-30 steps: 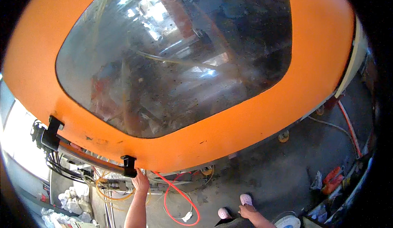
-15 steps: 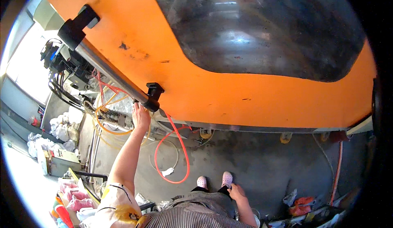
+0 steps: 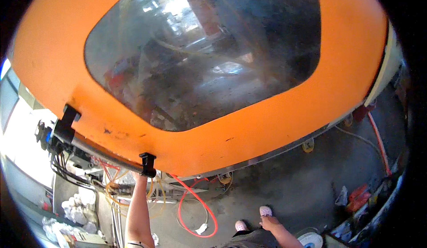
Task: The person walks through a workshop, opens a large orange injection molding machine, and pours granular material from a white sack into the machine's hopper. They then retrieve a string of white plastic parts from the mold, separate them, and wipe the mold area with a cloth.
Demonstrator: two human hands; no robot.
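A grey, stained floor [image 3: 289, 185] runs beneath a large machine, with white bundles [image 3: 76, 210] piled at the left, out of the walkway. The machine's orange door [image 3: 258, 148] fills the upper view, directly before the person; its dark window [image 3: 213, 87] presumably lets someone look in with the door in place. Along the door's lower left edge sits a bar handle [image 3: 106, 156], held off the panel by black brackets [image 3: 148, 164], likely to leave room for fingers. The left hand [image 3: 138, 176] reaches up to the handle's lower end, where the bar and bracket cover its fingers, so I cannot tell whether it grips. The right hand [image 3: 270, 224] hangs low above a pale shoe [image 3: 265, 210], apart from the door, apparently idle; whether it is clenched is unclear. A red hose [image 3: 215, 219] loops slackly below the door, perhaps spare length.
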